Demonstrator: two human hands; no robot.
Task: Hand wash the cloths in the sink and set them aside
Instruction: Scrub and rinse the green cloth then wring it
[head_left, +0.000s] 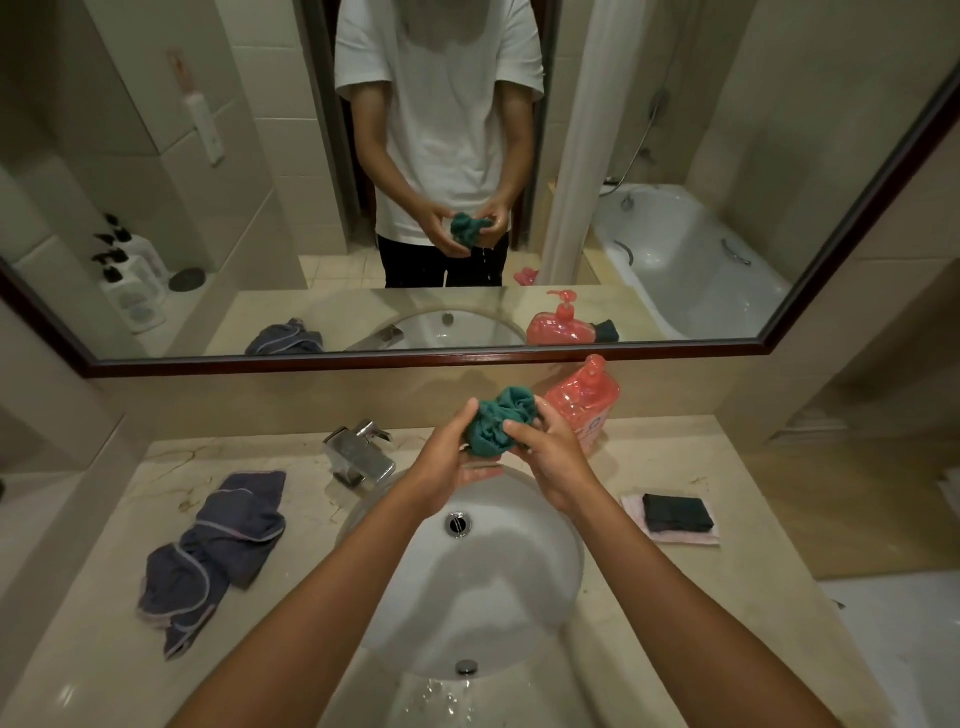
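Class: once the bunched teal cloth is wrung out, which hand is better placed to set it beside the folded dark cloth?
Probably the right hand: the folded dark cloth lies on its side of the white sink.

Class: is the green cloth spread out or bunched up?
Bunched up: both hands, left and right, squeeze the green cloth into a wad above the sink.
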